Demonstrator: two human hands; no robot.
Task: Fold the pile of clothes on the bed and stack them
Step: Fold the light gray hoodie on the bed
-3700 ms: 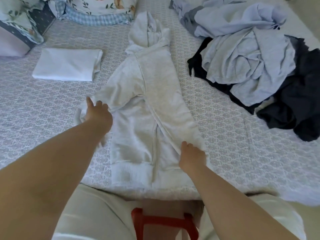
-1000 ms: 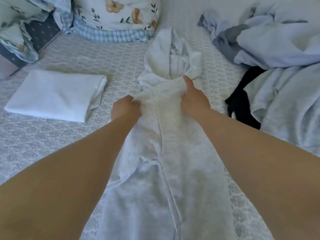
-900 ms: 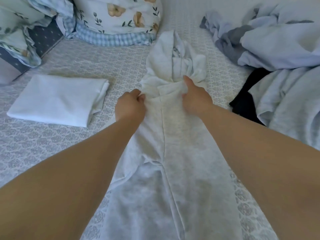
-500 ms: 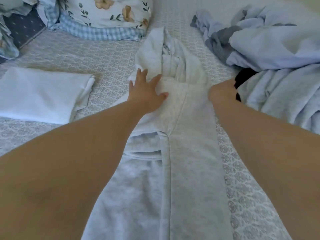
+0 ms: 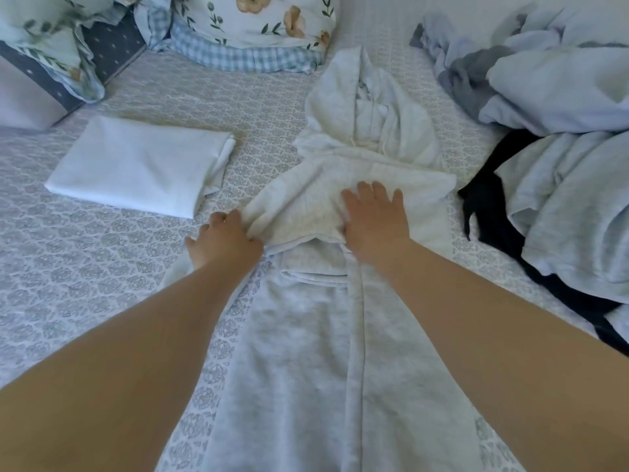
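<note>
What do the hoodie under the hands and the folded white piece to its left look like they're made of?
Hoodie: light grey, thick, soft matte knit, probably cotton fleece; it shows a heathered speckle and bulky, rounded folds. Folded white piece: thinner, smooth, matte fabric, perhaps cotton jersey or a woven sheet; its folds lie flat with crisp edges. The weave is too fine to tell.

Patterned bed [image 5: 102,267], pale hoodie [image 5: 306,352], folded white cloth [image 5: 136,165], clothes pile [image 5: 561,148], pillows [image 5: 252,25]
</note>
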